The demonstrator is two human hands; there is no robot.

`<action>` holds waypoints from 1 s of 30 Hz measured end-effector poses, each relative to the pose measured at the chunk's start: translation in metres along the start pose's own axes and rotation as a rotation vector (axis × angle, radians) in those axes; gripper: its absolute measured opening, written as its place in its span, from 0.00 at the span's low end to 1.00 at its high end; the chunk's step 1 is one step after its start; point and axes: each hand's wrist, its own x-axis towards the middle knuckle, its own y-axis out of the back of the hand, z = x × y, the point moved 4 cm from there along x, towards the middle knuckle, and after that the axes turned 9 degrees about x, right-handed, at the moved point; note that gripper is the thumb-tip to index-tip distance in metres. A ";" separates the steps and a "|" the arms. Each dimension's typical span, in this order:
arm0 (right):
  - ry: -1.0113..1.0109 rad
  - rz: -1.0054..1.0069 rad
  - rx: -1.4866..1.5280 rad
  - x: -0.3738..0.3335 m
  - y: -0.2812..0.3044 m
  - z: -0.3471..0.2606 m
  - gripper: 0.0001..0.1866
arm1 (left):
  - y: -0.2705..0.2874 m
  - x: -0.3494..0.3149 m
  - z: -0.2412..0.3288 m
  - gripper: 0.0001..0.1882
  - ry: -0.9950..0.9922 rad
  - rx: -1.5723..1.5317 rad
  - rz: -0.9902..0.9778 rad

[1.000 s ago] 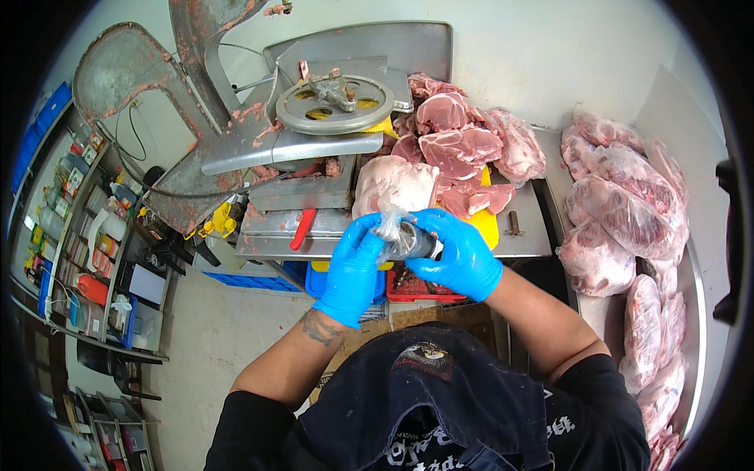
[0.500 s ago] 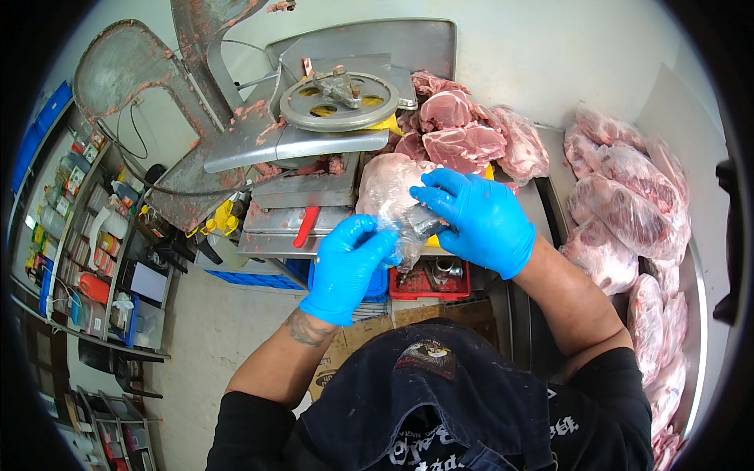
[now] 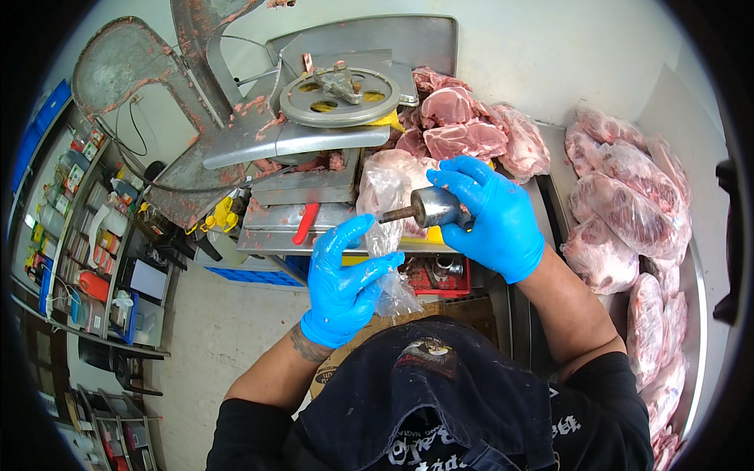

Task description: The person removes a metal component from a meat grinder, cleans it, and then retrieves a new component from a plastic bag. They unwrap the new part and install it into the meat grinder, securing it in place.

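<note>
My right hand point(image 3: 501, 224), in a blue glove, is closed around a metal knob point(image 3: 435, 208) with a rusty threaded bolt sticking out toward my left. Facing it, my gloved left hand point(image 3: 342, 286) has its thumb and fingers apart. The bolt's tip points into the gap near those fingers. Behind both hands lies a pale piece of meat point(image 3: 404, 174) in clear plastic at the bench edge. A loose tail of clear plastic film point(image 3: 397, 297) hangs down beside my left thumb.
A meat-smeared bandsaw with a spoked wheel point(image 3: 339, 96) lies at the back left. A red-handled tool point(image 3: 305, 224) rests on the bench. Cut meat point(image 3: 465, 141) is piled behind. Wrapped meat point(image 3: 628, 196) fills a steel trough at right. Below sits a red crate point(image 3: 463, 276).
My hands have drawn apart slightly, the left opening and shifting left and down. The knob in my right hand has come into clear view, and the plastic tail now hangs lower.
</note>
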 end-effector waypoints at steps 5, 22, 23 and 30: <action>-0.009 0.005 0.002 0.000 0.003 0.002 0.31 | -0.003 -0.008 -0.003 0.22 0.042 -0.069 0.010; 0.085 -0.082 -0.154 -0.004 -0.004 -0.002 0.29 | 0.007 0.002 -0.004 0.13 0.076 -0.171 0.101; 0.101 -0.067 -0.140 -0.004 -0.003 -0.003 0.30 | 0.008 0.002 -0.004 0.13 0.075 -0.179 0.112; 0.141 0.028 -0.101 -0.009 0.003 -0.015 0.34 | 0.012 0.000 0.005 0.13 0.018 -0.193 0.090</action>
